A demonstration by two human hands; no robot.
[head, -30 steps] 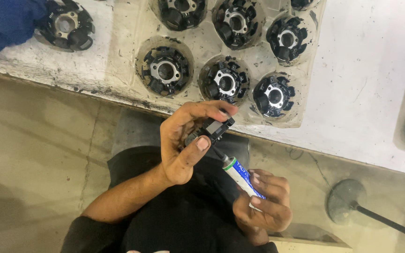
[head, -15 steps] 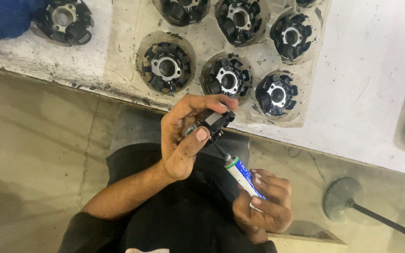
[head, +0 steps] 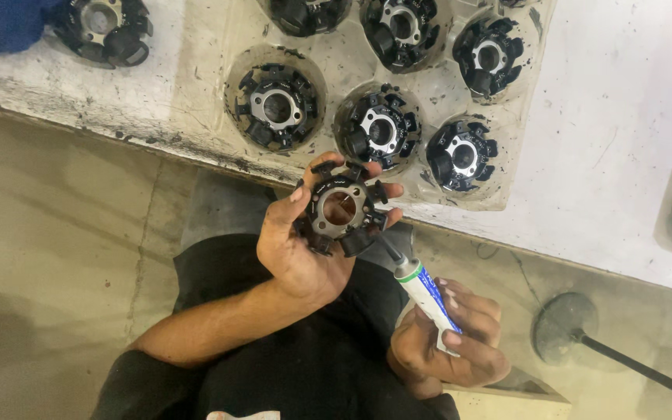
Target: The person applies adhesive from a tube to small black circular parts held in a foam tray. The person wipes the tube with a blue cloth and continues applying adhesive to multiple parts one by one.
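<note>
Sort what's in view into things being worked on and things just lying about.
In use: ring part in left hand; tube in right hand.
Lying about: tray of ring parts, blue cloth, round stand.

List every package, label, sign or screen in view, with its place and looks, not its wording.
Tube: gripped in the right hand, nozzle toward the black ring-shaped part in the left hand; slim, white with a blue printed label and green band.
Moulded tray: on the white table, clear plastic with round pockets holding similar parts.
No signs or screens.
</note>
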